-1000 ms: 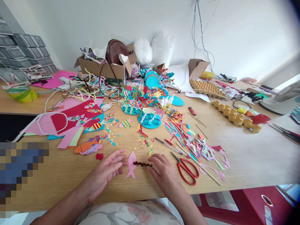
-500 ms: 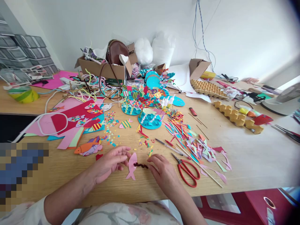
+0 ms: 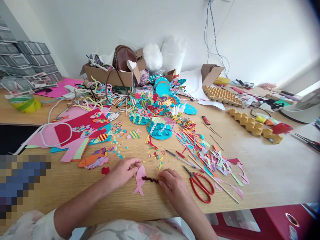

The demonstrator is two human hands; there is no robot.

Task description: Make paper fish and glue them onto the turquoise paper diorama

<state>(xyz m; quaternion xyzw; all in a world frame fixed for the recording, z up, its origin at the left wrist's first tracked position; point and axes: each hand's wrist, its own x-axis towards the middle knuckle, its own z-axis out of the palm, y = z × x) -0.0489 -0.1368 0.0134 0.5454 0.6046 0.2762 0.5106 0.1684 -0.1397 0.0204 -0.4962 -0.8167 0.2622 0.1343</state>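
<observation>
A pink paper fish (image 3: 140, 178) stands out over the wooden table in front of me, its tail pointing down. My left hand (image 3: 126, 171) has its fingers and thumb closed at the fish's upper left edge. From the fish's right side runs a dark brown, wavy pipe cleaner (image 3: 151, 180). Its far end is pinched between the thumb and fingers of my right hand (image 3: 172, 183). Red-handled scissors (image 3: 201, 185) lie just right of that hand. Left of my left hand rest a stack of orange and purple paper fish (image 3: 93, 160) and a red scrap (image 3: 105, 170).
Blue craft discs (image 3: 160, 131) bearing paper fish fill the middle. Paper strips and scraps (image 3: 215, 156), a wooden stick (image 3: 225, 190) and pens (image 3: 180, 156) spread to the right. Coloured sheets (image 3: 67, 130) lie left. Egg cartons (image 3: 250, 123) and a cardboard box (image 3: 100, 73) stand farther back.
My left hand's fingers, spread apart before, have closed in at the fish's edge. My right hand still pinches the pipe cleaner, a little farther right; more of it shows.
</observation>
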